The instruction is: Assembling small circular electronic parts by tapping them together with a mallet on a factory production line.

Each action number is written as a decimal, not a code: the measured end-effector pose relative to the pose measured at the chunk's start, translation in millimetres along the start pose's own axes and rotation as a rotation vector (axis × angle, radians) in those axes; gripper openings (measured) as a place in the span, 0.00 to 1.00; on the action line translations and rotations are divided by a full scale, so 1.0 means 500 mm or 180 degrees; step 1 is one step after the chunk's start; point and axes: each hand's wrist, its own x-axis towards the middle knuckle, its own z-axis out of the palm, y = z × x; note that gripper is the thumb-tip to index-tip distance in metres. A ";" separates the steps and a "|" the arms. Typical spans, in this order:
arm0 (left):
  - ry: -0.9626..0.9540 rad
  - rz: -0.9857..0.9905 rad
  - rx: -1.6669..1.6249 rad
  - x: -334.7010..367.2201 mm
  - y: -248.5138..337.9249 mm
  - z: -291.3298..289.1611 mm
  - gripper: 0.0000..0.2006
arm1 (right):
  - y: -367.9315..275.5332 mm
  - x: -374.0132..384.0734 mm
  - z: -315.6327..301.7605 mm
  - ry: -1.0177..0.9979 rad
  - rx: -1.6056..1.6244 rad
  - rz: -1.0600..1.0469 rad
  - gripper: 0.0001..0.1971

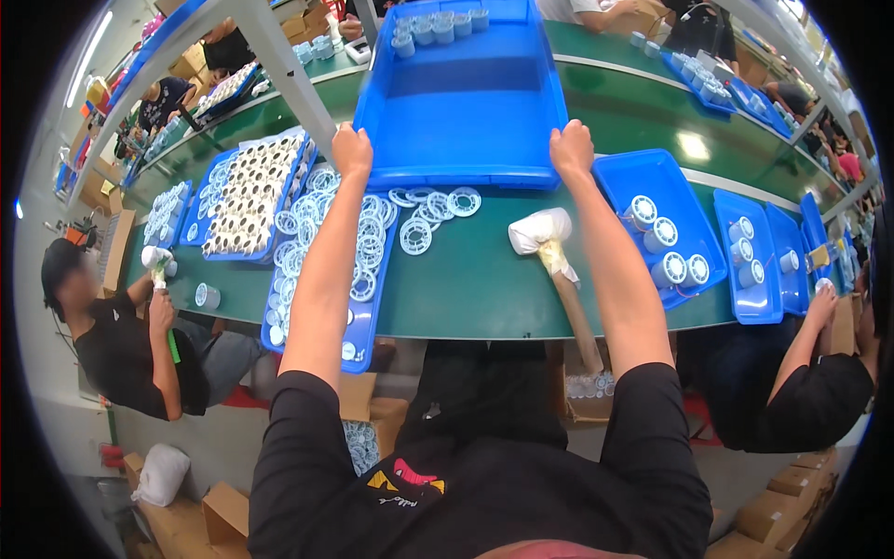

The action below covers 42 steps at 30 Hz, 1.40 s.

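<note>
Both arms reach forward to a large blue plastic tray point(461, 126). My left hand point(352, 151) is closed on its near left corner, and my right hand point(572, 149) on the near right corner. Several pale blue cylindrical parts point(442, 31) stand together at the tray's far end; the rest of its floor is bare. Between my forearms a mallet point(542, 231) with a white-wrapped head lies on the green table, its wooden handle jutting past the near edge. Loose pale plastic rings point(415, 235) lie flat beside my left forearm.
A blue tray point(371, 321) heaped with rings sits under my left forearm. Right of my right arm, another blue tray point(615, 172) holds several white cylinders. A metal post point(303, 84) rises near my left hand. Co-workers sit on both sides; the left one holds a mallet point(158, 265).
</note>
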 end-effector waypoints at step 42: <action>0.0017 0.1482 0.0237 -0.024 0.063 0.001 0.18 | -0.060 -0.019 0.017 -0.0053 0.0175 -0.2382 0.14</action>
